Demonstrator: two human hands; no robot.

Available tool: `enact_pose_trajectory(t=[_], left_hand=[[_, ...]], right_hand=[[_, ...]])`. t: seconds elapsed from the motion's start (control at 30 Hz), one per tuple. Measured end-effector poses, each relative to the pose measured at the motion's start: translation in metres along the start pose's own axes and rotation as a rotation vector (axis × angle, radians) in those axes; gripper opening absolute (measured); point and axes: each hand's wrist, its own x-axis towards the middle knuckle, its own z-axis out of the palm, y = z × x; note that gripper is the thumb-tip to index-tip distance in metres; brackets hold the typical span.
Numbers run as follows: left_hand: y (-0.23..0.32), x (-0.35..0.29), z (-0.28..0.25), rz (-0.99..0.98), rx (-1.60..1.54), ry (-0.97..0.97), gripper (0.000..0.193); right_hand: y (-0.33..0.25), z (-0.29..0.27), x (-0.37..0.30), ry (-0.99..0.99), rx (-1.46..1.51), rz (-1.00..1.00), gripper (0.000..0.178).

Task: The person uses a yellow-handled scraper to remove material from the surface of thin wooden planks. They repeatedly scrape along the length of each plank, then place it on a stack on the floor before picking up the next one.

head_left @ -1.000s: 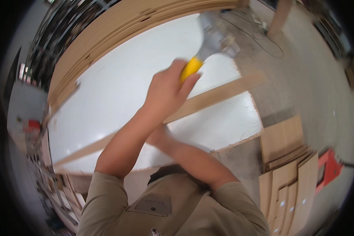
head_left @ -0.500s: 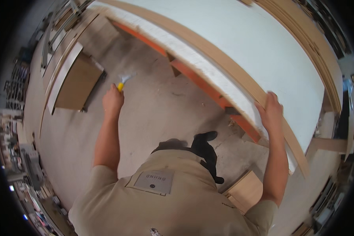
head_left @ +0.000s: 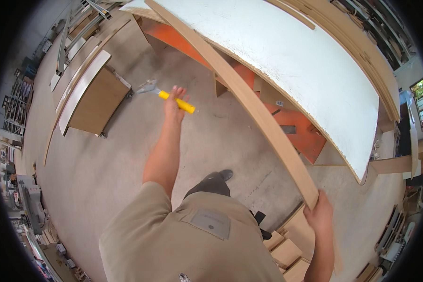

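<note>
My left hand (head_left: 174, 104) is closed around a yellow-handled tool (head_left: 187, 107). Its grey metal head points left, above the floor; the exact kind is too blurred to tell. At the lower right, my right hand (head_left: 319, 212) grips a long, flat wooden strip (head_left: 256, 110) near its closer end. The strip slants away to the far left, where its far part crosses the edge of a white-topped worktable (head_left: 305, 75). The nearer part hangs over the floor, off the tabletop.
Orange panels (head_left: 298, 131) stand under the white top. Long boards (head_left: 362, 51) lie along its far side. A cart-like wooden box (head_left: 93, 96) stands at the left. Wooden pieces (head_left: 286, 254) are beside me at the lower right, below the strip.
The strip's near end has come off the tabletop toward me, with my right hand moving down. My left hand has moved rightward with the yellow-handled tool, whose head now points left.
</note>
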Motion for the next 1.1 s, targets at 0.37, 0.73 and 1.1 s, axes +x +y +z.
enact_pose_trajectory(t=[0.37,0.73,1.1], left_hand=[[-0.069,-0.212,0.016,-0.312,-0.473,-0.561,0.055],[-0.072,-0.443,-0.098,-0.801,0.096,-0.399,0.039],[-0.006,-0.577,-0.209,-0.907,0.488,-0.558,0.052]], right_hand=[[0.109,0.091,-0.371,-0.359,0.565,0.344,0.057],[0.067,0.217,-0.532,-0.552,0.39,0.521,0.055],[-0.091,0.316,-0.613,-0.199,0.607,0.674,0.06]])
